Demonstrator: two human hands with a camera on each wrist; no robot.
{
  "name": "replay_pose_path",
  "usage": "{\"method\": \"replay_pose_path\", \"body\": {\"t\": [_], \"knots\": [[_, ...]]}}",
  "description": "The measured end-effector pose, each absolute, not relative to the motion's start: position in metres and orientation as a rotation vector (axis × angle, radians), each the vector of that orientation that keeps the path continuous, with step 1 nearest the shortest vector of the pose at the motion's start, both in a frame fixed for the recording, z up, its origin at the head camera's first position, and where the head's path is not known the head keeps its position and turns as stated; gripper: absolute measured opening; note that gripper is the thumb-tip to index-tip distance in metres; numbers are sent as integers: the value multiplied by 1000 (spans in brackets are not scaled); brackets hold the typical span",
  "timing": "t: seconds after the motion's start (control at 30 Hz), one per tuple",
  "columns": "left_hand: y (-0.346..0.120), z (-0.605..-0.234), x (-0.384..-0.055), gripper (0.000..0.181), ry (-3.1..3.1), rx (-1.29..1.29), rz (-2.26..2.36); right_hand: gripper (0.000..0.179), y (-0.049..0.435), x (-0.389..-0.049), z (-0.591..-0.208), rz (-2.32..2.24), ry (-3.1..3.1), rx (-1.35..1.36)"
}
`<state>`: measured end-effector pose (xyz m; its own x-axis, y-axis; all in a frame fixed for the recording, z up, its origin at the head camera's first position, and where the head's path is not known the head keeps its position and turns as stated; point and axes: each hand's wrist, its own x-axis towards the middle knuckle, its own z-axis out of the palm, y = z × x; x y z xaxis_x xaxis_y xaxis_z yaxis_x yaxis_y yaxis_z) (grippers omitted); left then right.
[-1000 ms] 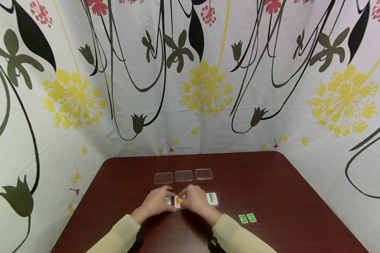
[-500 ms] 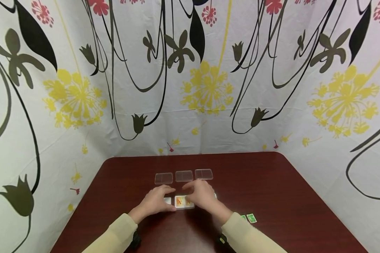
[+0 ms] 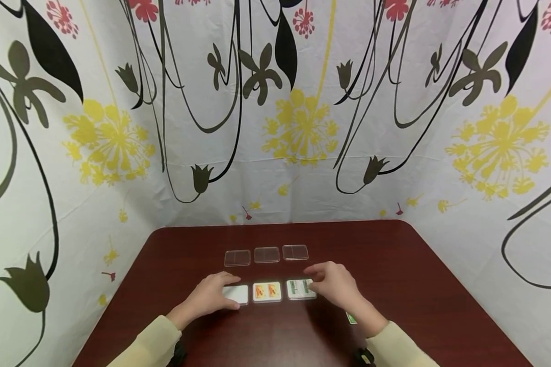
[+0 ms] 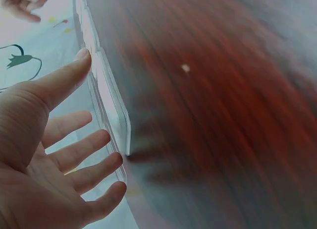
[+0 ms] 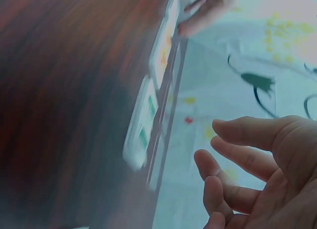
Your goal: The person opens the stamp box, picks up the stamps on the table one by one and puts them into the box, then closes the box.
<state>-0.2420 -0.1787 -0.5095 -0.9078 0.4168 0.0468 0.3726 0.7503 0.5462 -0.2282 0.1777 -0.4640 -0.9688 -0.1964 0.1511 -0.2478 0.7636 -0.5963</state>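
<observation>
White at the left, orange in the middle, green at the right: see three flat cases lying side by side on the dark red table (image 3: 422,300), slim gaps between; find the white case (image 3: 237,294) beside the left hand (image 3: 205,296), the orange-print case (image 3: 267,292) between both hands, and the green-print case (image 3: 299,289) beside the right hand (image 3: 337,286); note three clear trays (image 3: 267,255) in a matching row farther back, and a small green card (image 3: 351,318) off to the right, partly hidden behind the right forearm (image 3: 371,316); see the left grip apart, thumb to the near side of the white case and fingers to the far side, clamped on nothing; cannot tell light contact from a near miss there; see the right grip apart too, thumb and forefinger spread at the outer end of the green-print case, likewise clamped on nothing; judge the step in hand as squaring up the row from its two ends, probably close to done; for the next move, would want light, even pressure on the outer ends, just enough to true the line without tipping a case or disturbing the contents, then a clean lift away.
</observation>
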Motion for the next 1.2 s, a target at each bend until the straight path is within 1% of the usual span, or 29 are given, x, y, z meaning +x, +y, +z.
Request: {"method": "replay_pose_path", "body": {"t": [0.27, 0.5, 0.77, 0.93, 1.03, 1.2], "knots": [[-193, -516, -236, 66, 2885, 625, 836, 30, 227, -207, -477, 870, -2933, 134], [-203, -519, -231, 66, 2942, 564, 799, 33, 254, -191, -494, 827, -2952, 54], [-209, -523, -230, 67, 2931, 569, 832, 38, 258, -182, -506, 799, -2946, 43], [-207, -521, -229, 68, 2918, 553, 849, 46, 258, -182, -509, 711, -2937, 57], [-207, -522, -230, 68, 2913, 543, 846, 47, 258, -183, -509, 677, -2941, 66], [-206, -523, -231, 67, 2907, 550, 839, 32, 257, -182, -510, 639, -2951, 85]]}}
